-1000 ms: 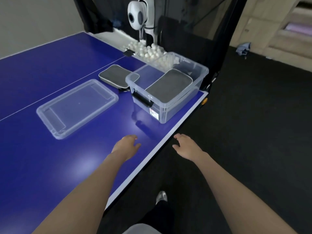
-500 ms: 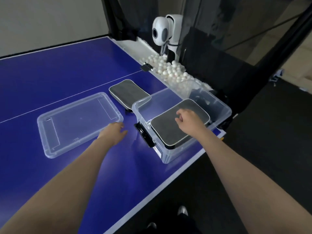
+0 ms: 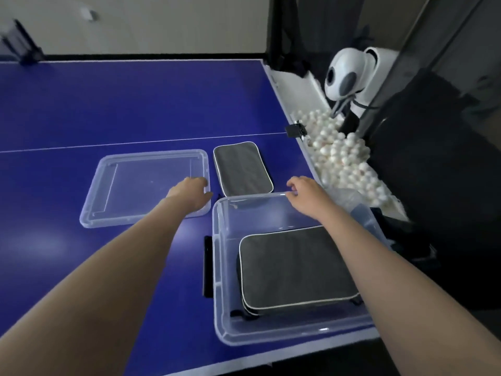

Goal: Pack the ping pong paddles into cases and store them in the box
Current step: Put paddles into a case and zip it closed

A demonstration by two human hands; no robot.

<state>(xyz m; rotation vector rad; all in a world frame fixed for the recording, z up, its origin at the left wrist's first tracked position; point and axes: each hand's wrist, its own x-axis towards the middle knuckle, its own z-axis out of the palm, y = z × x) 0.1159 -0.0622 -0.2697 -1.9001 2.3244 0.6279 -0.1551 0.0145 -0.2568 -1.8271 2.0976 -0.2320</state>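
The person's left hand point(image 3: 191, 192) lay over the near corner of the clear lid point(image 3: 130, 185), fingers bent; whether it gripped could not be told. The right hand point(image 3: 306, 191) curled at the far rim of the clear box point(image 3: 217, 267), its hold equally unclear. One grey case point(image 3: 292, 270) lay inside the box, and a second case point(image 3: 241, 168) lay on the blue worktop point(image 3: 108, 104) just beyond it, beside the lid.

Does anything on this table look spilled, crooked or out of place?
Nothing looks spilled or damaged. One grey case lies inside the clear box, the other case on the table behind it, the lid beside the box. The white balls sit heaped in a tray past the table's edge.
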